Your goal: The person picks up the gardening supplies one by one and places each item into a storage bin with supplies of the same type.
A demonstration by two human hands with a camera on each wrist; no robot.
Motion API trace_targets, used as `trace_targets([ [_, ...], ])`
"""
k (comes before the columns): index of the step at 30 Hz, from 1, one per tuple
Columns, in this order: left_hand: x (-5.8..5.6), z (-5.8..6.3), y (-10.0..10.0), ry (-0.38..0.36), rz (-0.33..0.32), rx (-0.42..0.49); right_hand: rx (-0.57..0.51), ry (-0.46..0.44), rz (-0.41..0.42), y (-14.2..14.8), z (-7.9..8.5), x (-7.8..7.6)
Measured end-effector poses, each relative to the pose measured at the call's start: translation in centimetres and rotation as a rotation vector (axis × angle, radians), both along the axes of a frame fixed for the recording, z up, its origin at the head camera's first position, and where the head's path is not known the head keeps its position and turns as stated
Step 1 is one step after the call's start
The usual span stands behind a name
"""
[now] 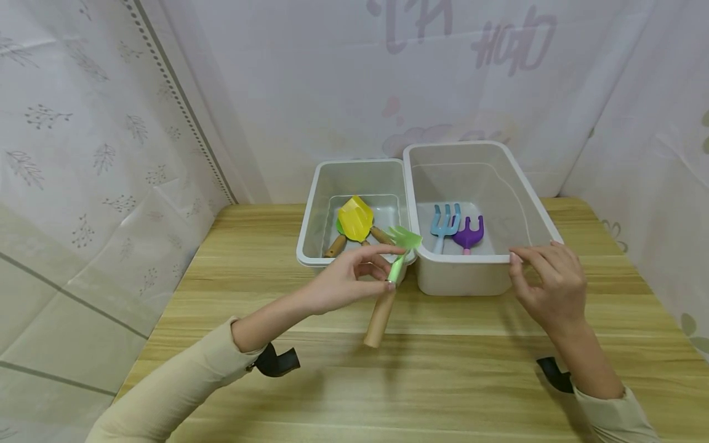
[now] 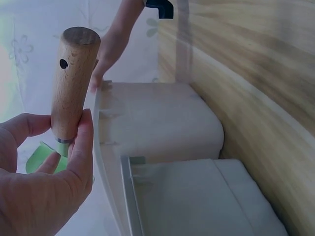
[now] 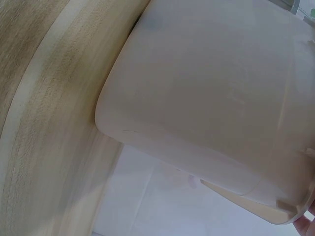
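My left hand (image 1: 354, 280) pinches a light green hand rake (image 1: 406, 239) near the joint of its neck and wooden handle (image 2: 75, 81). The rake's tines point away, over the front corner where two white bins meet, and its handle hangs down toward me. My right hand (image 1: 551, 286) holds the front rim of the larger right bin (image 1: 471, 274) near its right corner. A light blue fork (image 1: 445, 223) and a purple fork (image 1: 469, 235) lie inside that bin. Yellow shovel (image 1: 356, 218) and other wooden-handled tools lie in the smaller left bin (image 1: 306, 240).
Both bins stand side by side at the back of a wooden table (image 1: 249, 295). Behind them hangs a pale printed curtain (image 1: 310, 92), with a leaf-patterned one (image 1: 94, 154) at the left. A green piece (image 1: 340, 226) peeks out beside the yellow shovel.
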State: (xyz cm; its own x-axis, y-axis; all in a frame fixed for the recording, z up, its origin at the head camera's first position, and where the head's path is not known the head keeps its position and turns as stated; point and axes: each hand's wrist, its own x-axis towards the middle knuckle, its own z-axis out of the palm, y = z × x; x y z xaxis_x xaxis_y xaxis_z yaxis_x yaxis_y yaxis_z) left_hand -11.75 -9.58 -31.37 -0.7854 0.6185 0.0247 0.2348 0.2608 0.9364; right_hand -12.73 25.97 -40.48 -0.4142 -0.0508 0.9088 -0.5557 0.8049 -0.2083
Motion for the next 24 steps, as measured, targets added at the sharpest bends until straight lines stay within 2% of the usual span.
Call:
trace_targets([
  [5, -0.7, 0.2, 0.2, 0.006, -0.010, 0.025, -0.001, -0.003, 0.001, 0.0, 0.0, 0.0],
  [11, -1.3, 0.7, 0.4, -0.010, -0.011, 0.008, -0.004, -0.003, 0.001, -0.1, 0.1, 0.1],
  [14, -1.4, 1.0, 0.5, -0.039, -0.001, -0.001, -0.007, 0.000, 0.003, -0.1, 0.1, 0.1],
  [20, -1.9, 1.4, 0.7, -0.033, 0.023, -0.028, -0.007, -0.002, 0.002, -0.1, 0.1, 0.1],
  [24, -2.3, 1.7, 1.0, -0.096, 0.035, -0.012, -0.002, -0.003, 0.001, -0.1, 0.2, 0.1],
])
